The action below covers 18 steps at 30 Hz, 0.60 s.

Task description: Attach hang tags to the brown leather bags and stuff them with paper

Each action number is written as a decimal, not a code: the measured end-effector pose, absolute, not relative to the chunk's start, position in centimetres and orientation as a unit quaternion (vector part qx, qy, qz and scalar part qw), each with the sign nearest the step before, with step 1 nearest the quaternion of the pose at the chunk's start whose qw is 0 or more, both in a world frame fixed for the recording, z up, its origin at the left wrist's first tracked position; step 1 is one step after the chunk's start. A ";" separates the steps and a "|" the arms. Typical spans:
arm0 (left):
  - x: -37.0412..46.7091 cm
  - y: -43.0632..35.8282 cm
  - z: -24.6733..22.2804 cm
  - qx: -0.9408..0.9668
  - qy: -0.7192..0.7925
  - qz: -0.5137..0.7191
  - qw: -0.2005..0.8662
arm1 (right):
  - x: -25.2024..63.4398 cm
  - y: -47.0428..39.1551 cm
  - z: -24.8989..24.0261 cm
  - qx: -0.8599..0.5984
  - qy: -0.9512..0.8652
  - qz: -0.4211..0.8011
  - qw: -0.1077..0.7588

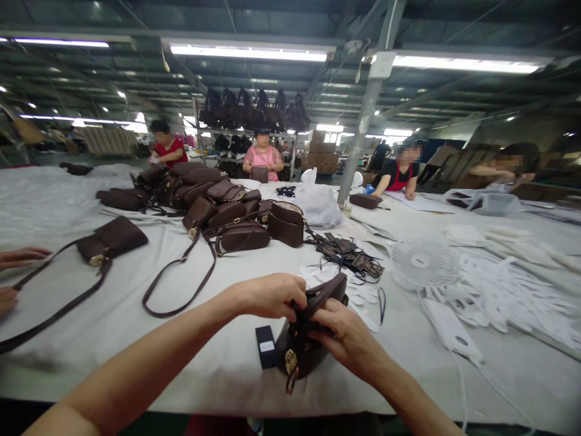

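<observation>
A dark brown handbag (299, 357) stands near the front edge of the table, with a gold charm (291, 361) hanging from its side. My left hand (279, 295) has its fingers curled in a pinch at the top of the bag, by the opening. From the other side my right hand (338, 330) grips the bag's upper edge, thumb and fingers closed beneath the raised strap (327, 292). What lies inside the bag is hidden. A black card with a white label (265, 347) lies flat just left of the bag.
Brown bags (227, 215) are heaped ahead on the left. Black hang tags (351, 254), a white fan (420, 263), a power bank (454, 333) with cables and white paper pieces (512, 290) lie right. Another person's hand (20, 257) is beside a strapped bag (113, 237). Co-workers stand beyond.
</observation>
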State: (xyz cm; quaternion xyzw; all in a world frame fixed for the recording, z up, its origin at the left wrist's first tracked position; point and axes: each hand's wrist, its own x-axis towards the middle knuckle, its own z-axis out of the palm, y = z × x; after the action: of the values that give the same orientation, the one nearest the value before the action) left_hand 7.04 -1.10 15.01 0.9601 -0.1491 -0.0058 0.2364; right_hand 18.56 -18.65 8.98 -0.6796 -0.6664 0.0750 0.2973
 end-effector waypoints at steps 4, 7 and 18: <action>8.5 -1.4 16.0 0.977 -0.124 -0.050 0.167 | 18.6 -18.7 8.3 -0.667 -0.667 0.074 0.325; 9.4 -2.9 15.7 0.991 -0.080 -0.068 0.078 | 18.7 -18.9 7.4 -0.663 -0.669 0.039 0.333; 7.4 -3.3 12.4 0.983 -0.046 0.050 0.172 | 17.6 -18.9 7.0 -0.715 -0.659 -0.087 0.218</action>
State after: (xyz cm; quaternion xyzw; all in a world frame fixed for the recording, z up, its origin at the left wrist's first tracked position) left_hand 7.36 -3.26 12.41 0.9828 -0.0462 0.0497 0.1717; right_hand 17.57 -18.87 6.97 -0.7146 -0.6591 -0.0871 0.2177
